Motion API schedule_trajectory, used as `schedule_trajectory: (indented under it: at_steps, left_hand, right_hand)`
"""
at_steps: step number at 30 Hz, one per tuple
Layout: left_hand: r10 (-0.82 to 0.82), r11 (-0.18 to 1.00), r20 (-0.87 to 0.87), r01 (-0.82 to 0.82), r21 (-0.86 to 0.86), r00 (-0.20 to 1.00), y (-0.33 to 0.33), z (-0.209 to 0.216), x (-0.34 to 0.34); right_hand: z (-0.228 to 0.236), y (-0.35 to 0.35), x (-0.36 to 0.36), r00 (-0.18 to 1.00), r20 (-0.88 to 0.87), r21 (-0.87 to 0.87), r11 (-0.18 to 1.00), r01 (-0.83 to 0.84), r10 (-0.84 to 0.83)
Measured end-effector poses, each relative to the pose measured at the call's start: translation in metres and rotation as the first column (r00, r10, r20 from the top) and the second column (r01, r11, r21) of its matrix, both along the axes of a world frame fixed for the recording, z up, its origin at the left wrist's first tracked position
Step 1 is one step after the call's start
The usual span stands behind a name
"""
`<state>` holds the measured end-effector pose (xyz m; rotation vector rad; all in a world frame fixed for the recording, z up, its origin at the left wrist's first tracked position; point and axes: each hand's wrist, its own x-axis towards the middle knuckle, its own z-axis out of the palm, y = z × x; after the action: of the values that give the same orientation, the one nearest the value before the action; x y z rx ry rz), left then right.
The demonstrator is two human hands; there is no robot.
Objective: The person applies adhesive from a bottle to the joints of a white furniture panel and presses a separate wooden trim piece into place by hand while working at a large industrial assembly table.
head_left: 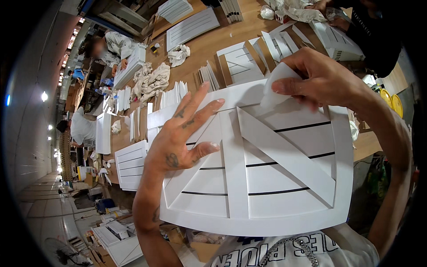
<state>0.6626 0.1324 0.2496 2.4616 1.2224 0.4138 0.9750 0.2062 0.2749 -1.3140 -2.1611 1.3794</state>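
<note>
Now, right hand [307, 75] up at the far rail, fingers clamped on a white pad [268, 96]! White panel [235, 178] sits directly in front of the shirt [249, 253], left hand [180, 129] spread across it, fingers apart. Good technique, I'd judge: pad flat, pressure light and even, gentle around the diagonal strip [284, 155], spread hand steadying the frame.

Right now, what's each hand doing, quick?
Left hand: open, spread over the white panel.
Right hand: closed, holding a soft-looking white piece, material unclear.
</note>
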Motion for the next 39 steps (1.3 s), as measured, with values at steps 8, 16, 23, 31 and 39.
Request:
schedule_trajectory:
  at_steps: [8, 16, 23, 31, 39]
  left_hand:
    - [-0.049, 0.999, 0.011, 0.049, 0.015, 0.999, -0.004, 0.003, 0.001]
    - [-0.097, 0.994, -0.189, 0.104, 0.031, 0.977, -0.004, 0.003, 0.009]
    - [-0.119, 0.989, -0.237, 0.137, 0.061, 0.964, -0.005, 0.002, 0.013]
    - [-0.107, 0.993, -0.253, 0.118, 0.030, 0.961, -0.007, 0.003, 0.018]
    - [-0.104, 0.994, -0.264, 0.106, -0.004, 0.959, -0.010, 0.011, 0.022]
  right_hand:
    - [-0.002, -0.004, 0.013, 0.993, -0.076, -0.014, 0.996, 0.091, -0.092]
    - [-0.014, -0.028, 0.065, 0.863, -0.385, -0.214, 0.941, 0.262, -0.328]
    - [-0.048, -0.072, 0.115, 0.490, -0.694, -0.372, 0.845, 0.383, -0.528]
    - [-0.158, -0.142, 0.203, -0.093, -0.804, -0.574, 0.724, 0.382, -0.588]
    - [-0.203, -0.180, 0.199, -0.221, -0.629, -0.738, 0.483, 0.471, -0.745]
